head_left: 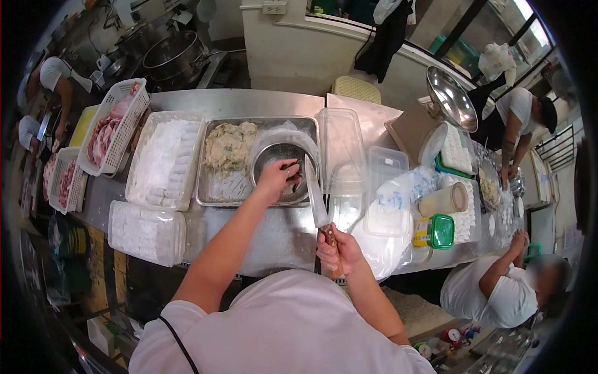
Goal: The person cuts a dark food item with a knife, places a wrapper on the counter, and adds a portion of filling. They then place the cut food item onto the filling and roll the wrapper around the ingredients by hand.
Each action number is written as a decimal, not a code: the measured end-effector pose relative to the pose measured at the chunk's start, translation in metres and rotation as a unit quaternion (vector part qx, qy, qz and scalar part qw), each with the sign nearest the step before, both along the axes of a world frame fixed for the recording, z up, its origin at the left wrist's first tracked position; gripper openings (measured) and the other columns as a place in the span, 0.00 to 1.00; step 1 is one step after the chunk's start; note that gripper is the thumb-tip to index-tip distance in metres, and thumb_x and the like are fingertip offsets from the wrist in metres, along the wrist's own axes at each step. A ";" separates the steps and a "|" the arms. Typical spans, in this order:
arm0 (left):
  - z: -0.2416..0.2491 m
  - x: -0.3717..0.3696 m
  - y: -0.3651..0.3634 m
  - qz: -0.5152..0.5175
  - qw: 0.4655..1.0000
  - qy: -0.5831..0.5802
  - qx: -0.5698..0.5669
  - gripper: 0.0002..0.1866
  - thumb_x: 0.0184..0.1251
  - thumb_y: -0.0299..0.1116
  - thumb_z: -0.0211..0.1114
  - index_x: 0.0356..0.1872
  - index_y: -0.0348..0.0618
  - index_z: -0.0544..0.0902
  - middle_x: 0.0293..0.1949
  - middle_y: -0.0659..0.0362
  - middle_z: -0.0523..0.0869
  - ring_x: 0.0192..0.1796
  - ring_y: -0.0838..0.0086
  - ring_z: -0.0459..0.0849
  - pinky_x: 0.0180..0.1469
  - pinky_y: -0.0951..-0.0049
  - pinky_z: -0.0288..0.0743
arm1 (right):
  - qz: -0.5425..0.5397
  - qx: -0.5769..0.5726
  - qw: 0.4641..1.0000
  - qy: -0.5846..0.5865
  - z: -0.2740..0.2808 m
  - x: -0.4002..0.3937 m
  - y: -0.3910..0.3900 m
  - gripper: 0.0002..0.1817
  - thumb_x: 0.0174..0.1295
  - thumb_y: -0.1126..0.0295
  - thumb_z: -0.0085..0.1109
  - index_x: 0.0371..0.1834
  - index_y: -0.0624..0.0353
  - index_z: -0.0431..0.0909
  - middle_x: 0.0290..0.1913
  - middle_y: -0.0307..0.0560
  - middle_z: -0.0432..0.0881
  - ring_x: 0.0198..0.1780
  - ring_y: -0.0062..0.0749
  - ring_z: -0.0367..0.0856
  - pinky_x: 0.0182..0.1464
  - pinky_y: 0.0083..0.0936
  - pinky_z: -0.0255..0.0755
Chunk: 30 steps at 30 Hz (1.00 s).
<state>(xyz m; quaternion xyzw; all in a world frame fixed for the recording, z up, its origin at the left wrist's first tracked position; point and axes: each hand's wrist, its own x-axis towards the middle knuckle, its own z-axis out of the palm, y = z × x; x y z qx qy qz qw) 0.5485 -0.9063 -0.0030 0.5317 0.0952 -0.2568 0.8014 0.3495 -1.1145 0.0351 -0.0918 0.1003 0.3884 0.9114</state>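
Observation:
My right hand (340,251) is wrapped round the wooden handle of a knife (316,198), whose broad blade points away from me beside the bowl's right rim. My left hand (275,182) reaches over a round metal bowl (283,152) with its fingers curled; I cannot tell what is in them. The bowl sits in a metal tray (199,194), on clear plastic film (274,134). Pale minced filling with green bits (228,144) fills the tray's far left part.
Left of the tray stands a container of white-floured rolls (163,159), with a lidded box (146,232) nearer me. Baskets of raw meat (112,128) are farther left. Clear plastic containers (342,149), a plastic bag (392,206) and a green-lidded tub (441,231) stand right. Co-workers (492,290) are at both sides.

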 end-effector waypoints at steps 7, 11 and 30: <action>0.006 0.032 0.004 -0.178 0.747 -0.381 0.516 0.22 0.65 0.29 0.71 0.60 0.36 0.83 0.50 0.42 0.90 0.52 0.52 0.90 0.58 0.56 0.81 | -0.024 -0.083 0.996 -0.038 0.002 -0.001 -0.014 0.31 0.84 0.44 0.35 0.49 0.60 0.81 0.26 0.40 0.75 0.22 0.28 0.72 0.22 0.30 0.72; 0.017 0.041 0.000 -0.149 0.832 -0.290 0.450 0.17 0.72 0.30 0.67 0.58 0.35 0.83 0.48 0.47 0.91 0.53 0.58 0.90 0.57 0.60 0.83 | -0.038 -0.133 0.990 -0.030 0.009 -0.002 -0.015 0.31 0.83 0.43 0.36 0.47 0.60 0.80 0.25 0.40 0.76 0.20 0.29 0.72 0.22 0.31 0.71; 0.037 -0.028 0.006 0.017 0.977 0.020 -0.211 0.17 0.86 0.37 0.52 0.66 0.39 0.74 0.66 0.50 0.82 0.67 0.60 0.83 0.69 0.58 0.81 | -0.073 -0.777 0.582 -0.229 0.059 0.001 0.057 0.26 0.83 0.53 0.46 0.41 0.68 0.83 0.24 0.58 0.83 0.28 0.49 0.85 0.36 0.42 0.76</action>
